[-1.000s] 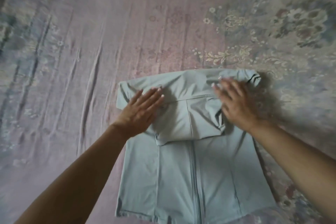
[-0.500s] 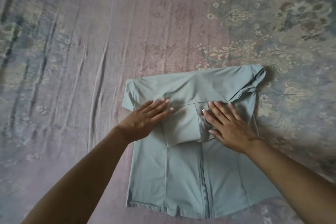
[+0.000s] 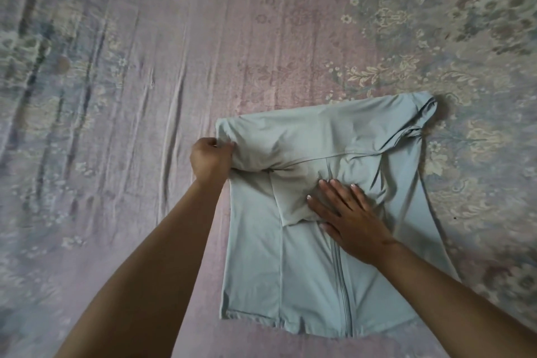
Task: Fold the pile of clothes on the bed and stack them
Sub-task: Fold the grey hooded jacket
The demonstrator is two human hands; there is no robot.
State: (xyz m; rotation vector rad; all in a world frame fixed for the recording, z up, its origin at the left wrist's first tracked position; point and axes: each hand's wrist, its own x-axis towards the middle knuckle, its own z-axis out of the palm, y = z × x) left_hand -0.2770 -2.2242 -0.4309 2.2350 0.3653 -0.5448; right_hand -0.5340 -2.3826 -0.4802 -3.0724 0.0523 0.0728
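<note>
Jacket (image 3: pixel 319 270), pale green with a front zip, lies flat on the bedsheet (image 3: pixel 116 154). Half a second ago the left hand (image 3: pixel 210 161) lay flat; it now grips the folded upper-left edge, while, right of that grip, the right hand (image 3: pixel 348 221) presses open-palmed on the tucked sleeves. The next fold is probably beginning.

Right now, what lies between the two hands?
In the head view, only folded cloth of the pale green zip jacket lies between left hand and right hand.
</note>
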